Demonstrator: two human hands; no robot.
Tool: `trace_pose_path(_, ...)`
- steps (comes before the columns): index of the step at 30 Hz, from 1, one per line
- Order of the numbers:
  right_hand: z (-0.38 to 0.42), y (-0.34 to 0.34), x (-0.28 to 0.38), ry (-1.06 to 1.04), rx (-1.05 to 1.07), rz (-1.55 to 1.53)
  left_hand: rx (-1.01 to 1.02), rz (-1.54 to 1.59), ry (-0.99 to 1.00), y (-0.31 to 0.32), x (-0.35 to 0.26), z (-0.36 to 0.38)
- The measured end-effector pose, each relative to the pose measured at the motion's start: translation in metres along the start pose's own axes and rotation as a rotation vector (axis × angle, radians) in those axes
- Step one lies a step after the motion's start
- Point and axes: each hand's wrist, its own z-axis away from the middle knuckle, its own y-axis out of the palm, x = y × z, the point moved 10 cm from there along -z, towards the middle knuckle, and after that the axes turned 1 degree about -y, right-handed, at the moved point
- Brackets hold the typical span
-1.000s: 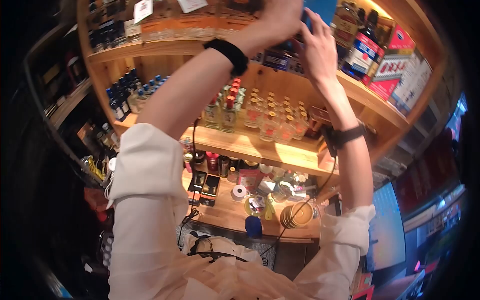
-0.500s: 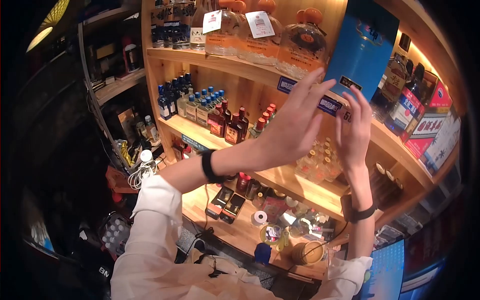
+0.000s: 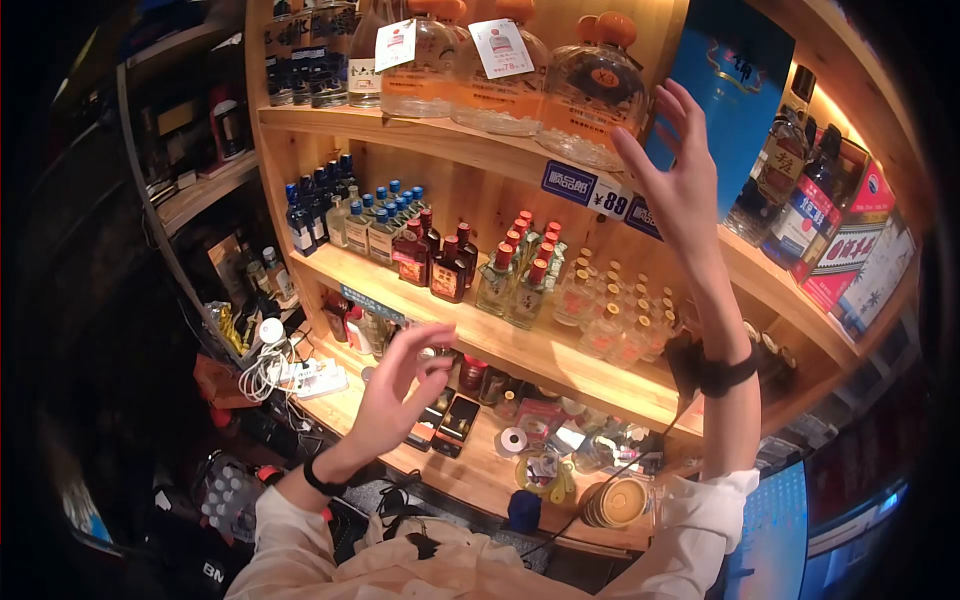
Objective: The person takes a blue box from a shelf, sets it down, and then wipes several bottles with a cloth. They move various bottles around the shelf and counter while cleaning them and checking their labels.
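My right hand [image 3: 682,175] is raised at the upper shelf, its fingers apart and nothing in them. Its fingertips overlap the left edge of a tall blue box [image 3: 735,100], and the thumb is close to a round clear bottle with an orange cap [image 3: 592,95]. Lower down, my left hand [image 3: 395,392] hangs in front of the lower shelf edge with loosely bent, separated fingers and holds nothing. Behind it lie two dark phone-like boxes [image 3: 455,425] on the counter. Blue price tags [image 3: 568,182] line the upper shelf edge below my right hand.
Small bottles with red caps [image 3: 497,280] and with gold caps [image 3: 603,330] fill the middle shelf. On the counter stand a tape roll [image 3: 512,441] and a round wooden container [image 3: 625,500]. A white cable [image 3: 262,375] lies coiled at left; a lit screen [image 3: 770,530] is at lower right.
My left hand has come down and left, away from the upper shelf. My right hand has moved slightly up and left, toward the blue box's edge. The view has shifted a little.
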Motion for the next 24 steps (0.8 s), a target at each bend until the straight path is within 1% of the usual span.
trace_pose_path(1,-0.005,0.007,-0.005,0.006,0.000,0.014,0.029,-0.040,-0.021,-0.004,0.015,0.008)
trace_pose_path(3,-0.014,0.017,0.000,-0.088,-0.056,0.184,0.069,-0.053,-0.177,-0.009,0.049,0.026)
trace_pose_path(4,-0.017,0.024,0.002,-0.083,-0.052,0.197,0.077,-0.054,-0.231,-0.013,0.065,0.036)
trace_pose_path(5,-0.021,0.028,0.007,-0.093,-0.090,0.262,0.088,-0.044,-0.234,-0.019,0.077,0.044)
trace_pose_path(7,-0.031,0.035,0.012,-0.102,-0.128,0.341,0.177,-0.104,-0.326,-0.025,0.106,0.060)
trace_pose_path(8,-0.038,0.035,0.011,-0.087,-0.180,0.362,0.195,-0.129,-0.356,-0.028,0.111,0.065)
trace_pose_path(9,-0.044,0.035,0.010,-0.071,-0.230,0.381,0.233,-0.201,-0.331,-0.034,0.118,0.070)
trace_pose_path(10,-0.054,0.037,0.009,-0.069,-0.230,0.391,0.226,-0.157,-0.386,-0.038,0.127,0.075)
trace_pose_path(11,-0.066,0.034,-0.004,0.052,-0.241,0.277,0.219,-0.113,-0.443,-0.042,0.135,0.081)
trace_pose_path(12,-0.073,0.032,-0.013,0.172,-0.253,0.162,0.228,-0.108,-0.446,-0.046,0.139,0.083)
trace_pose_path(13,-0.082,0.032,-0.006,0.178,-0.254,0.172,0.230,-0.108,-0.445,-0.050,0.144,0.084)
trace_pose_path(15,-0.094,0.035,0.001,0.344,-0.256,0.079,0.247,-0.108,-0.454,-0.059,0.152,0.086)
trace_pose_path(16,-0.091,0.036,0.023,0.291,-0.283,0.138,0.250,-0.107,-0.456,-0.063,0.155,0.088)
trace_pose_path(17,-0.092,0.037,0.017,0.304,-0.283,0.154,0.253,-0.104,-0.459,-0.066,0.158,0.089)
trace_pose_path(19,-0.102,0.039,0.009,0.250,-0.244,0.382,0.258,-0.098,-0.437,-0.071,0.166,0.089)
trace_pose_path(20,-0.101,0.041,0.006,0.258,-0.237,0.399,0.271,-0.081,-0.448,-0.071,0.170,0.090)
trace_pose_path(22,-0.098,0.044,0.007,0.191,-0.270,0.396,0.297,-0.059,-0.466,-0.072,0.178,0.092)
trace_pose_path(24,-0.103,0.044,-0.019,0.237,-0.263,0.441,0.335,-0.067,-0.384,-0.071,0.174,0.089)
